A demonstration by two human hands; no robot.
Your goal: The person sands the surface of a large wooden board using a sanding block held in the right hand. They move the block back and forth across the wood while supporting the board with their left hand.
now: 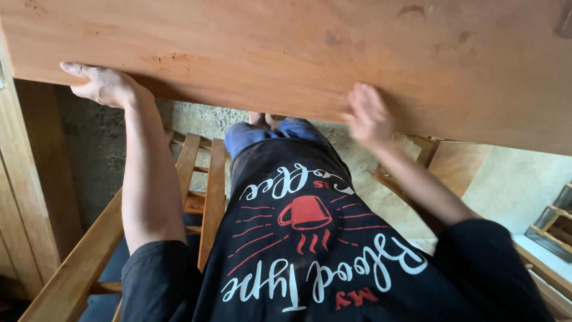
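My left hand [104, 84] gripped the near edge of the stiff, seemingly heavy wooden board [298, 53], while my blurred right hand [368, 114] pressed flat, unclenched.

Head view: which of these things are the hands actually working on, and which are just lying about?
In hand:
- wooden board
- left hand gripping its near edge
- right hand, blurred, against its near edge

Lying about:
- slatted wooden frame below
- wooden frame pieces at right
- concrete floor

one wooden board [298, 53] — two hands [104, 83]
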